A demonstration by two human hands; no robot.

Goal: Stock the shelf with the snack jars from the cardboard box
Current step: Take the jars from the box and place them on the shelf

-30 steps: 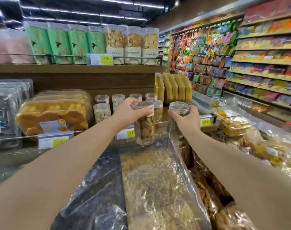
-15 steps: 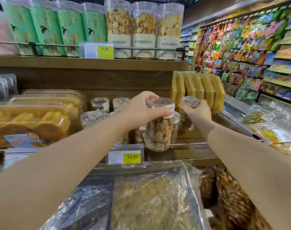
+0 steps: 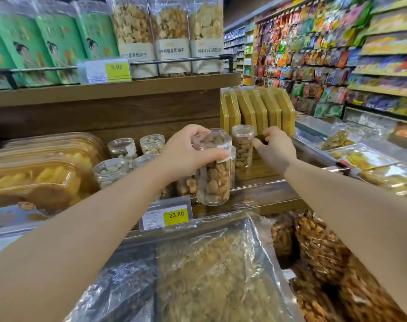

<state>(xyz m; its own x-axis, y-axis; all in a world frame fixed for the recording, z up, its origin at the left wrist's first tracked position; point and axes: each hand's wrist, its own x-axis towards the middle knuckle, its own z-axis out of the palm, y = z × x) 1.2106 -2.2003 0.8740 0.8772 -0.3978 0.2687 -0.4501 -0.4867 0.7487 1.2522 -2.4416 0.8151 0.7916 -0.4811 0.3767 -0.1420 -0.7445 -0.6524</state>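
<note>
My left hand [image 3: 186, 151] grips the lid end of a clear snack jar [image 3: 213, 180] full of brown nuts and holds it just above the front edge of the wooden shelf [image 3: 263, 174]. A second nut jar [image 3: 243, 147] stands upright on the shelf behind it. My right hand [image 3: 275, 148] is just right of that jar, with the thumb touching its side and the fingers loose. Several jars of pale nuts [image 3: 110, 170] stand on the shelf to the left. The cardboard box is out of view.
Upright yellow boxes [image 3: 256, 108] stand right behind my right hand. Clear trays of yellow pastries [image 3: 35, 177] fill the shelf's left side. A price tag [image 3: 166, 216] hangs on the shelf edge. Bagged snacks [image 3: 211, 270] lie below my arms. An upper shelf [image 3: 114, 91] overhangs.
Both hands moved forward and up to the shelf. My right hand set its jar down on the shelf and loosened its hold. My left hand still carries its jar.
</note>
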